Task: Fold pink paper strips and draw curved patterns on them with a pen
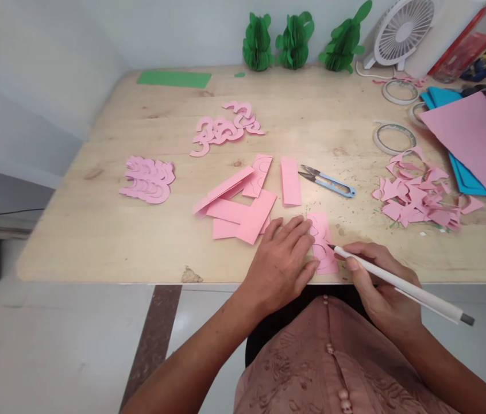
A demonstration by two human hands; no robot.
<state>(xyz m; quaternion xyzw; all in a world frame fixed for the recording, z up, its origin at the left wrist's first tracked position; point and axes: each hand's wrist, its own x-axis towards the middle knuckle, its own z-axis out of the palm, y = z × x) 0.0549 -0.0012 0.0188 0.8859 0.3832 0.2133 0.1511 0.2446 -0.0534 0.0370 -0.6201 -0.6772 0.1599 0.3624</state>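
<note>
Near the table's front edge lies a small pink paper piece with curved outlines drawn on it. My left hand rests flat on its left side, fingers stretched out. In my right hand is a white pen, its dark tip at the paper's right edge. Just beyond my left hand, several folded pink paper strips overlap in a loose pile. One more folded pink strip sits apart, beside blue-handled thread snips with their blades spread.
Pink cut-out shapes and curved pink pieces lie to the left. Pink scraps, tape rolls and a large pink sheet are at right. Green paper figures and a white fan stand behind.
</note>
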